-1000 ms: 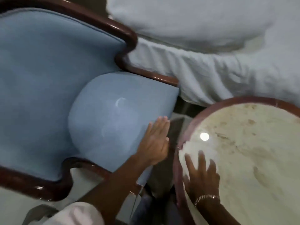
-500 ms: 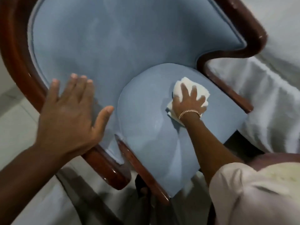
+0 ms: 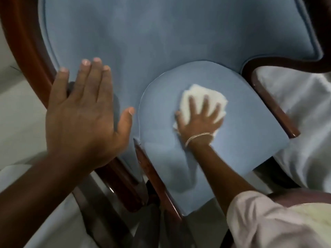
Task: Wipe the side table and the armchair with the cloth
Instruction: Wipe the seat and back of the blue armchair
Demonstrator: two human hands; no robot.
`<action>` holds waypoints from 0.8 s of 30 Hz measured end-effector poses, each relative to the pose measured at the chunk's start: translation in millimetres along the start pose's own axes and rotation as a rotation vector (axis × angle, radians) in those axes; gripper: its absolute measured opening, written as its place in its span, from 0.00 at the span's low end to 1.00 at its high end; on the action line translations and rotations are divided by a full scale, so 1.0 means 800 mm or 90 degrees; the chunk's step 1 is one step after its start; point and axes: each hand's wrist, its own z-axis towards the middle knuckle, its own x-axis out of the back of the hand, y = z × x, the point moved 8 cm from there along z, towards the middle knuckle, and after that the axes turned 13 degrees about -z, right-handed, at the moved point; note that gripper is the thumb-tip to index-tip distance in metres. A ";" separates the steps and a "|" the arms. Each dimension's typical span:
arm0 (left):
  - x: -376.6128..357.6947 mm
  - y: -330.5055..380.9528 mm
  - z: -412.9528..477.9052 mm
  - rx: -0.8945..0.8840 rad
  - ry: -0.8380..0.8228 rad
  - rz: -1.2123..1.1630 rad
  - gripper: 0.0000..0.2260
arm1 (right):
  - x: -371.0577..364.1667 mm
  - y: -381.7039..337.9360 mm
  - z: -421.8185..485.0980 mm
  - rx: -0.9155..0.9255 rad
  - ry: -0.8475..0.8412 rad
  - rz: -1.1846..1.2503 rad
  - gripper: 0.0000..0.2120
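The right hand [image 3: 198, 119] lies flat with fingers spread, pressing the white cloth [image 3: 202, 97] against the blue seat cushion [image 3: 241, 133] of the armchair [image 3: 161, 33], near the cushion's middle. The left hand [image 3: 84, 119] is open with fingers extended, palm against the armchair's blue back by its left wooden frame [image 3: 26, 51], gripping nothing. The side table [image 3: 320, 219] shows only partly, right of the armchair's front edge.

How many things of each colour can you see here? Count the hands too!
Blue: 1, the armchair
White: 1, the cloth
Gold: 1, the bracelet
Hands: 2, left hand and right hand
Total: 5
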 end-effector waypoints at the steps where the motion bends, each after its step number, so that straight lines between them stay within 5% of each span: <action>1: 0.000 0.000 0.000 0.011 -0.002 0.000 0.35 | 0.000 -0.040 -0.035 0.175 0.030 -0.045 0.32; 3: 0.004 0.003 0.001 0.015 -0.001 -0.004 0.34 | -0.014 -0.059 -0.136 0.419 0.016 -0.119 0.33; 5: 0.008 0.003 -0.001 0.020 0.016 -0.007 0.33 | -0.021 0.000 -0.186 0.415 -0.013 -0.124 0.33; 9: 0.004 0.003 -0.002 0.006 0.057 -0.010 0.32 | 0.006 0.146 -0.104 0.137 -0.033 -0.114 0.31; 13: 0.001 -0.003 -0.003 -0.024 0.108 0.008 0.31 | 0.009 0.135 0.009 -0.245 -0.089 -0.010 0.31; 14: 0.003 -0.001 -0.005 -0.024 0.117 0.004 0.31 | 0.005 0.100 0.016 -0.213 -0.107 -0.012 0.32; 19: 0.007 0.000 -0.001 -0.084 0.043 -0.003 0.32 | 0.005 -0.025 -0.112 0.311 -0.123 -0.105 0.41; 22: 0.032 -0.051 0.046 -0.108 0.006 0.021 0.35 | 0.004 0.041 -0.146 0.302 -0.200 -0.140 0.45; 24: 0.051 -0.095 0.096 -0.107 -0.011 0.027 0.37 | 0.016 0.098 -0.114 0.087 -0.252 -0.090 0.42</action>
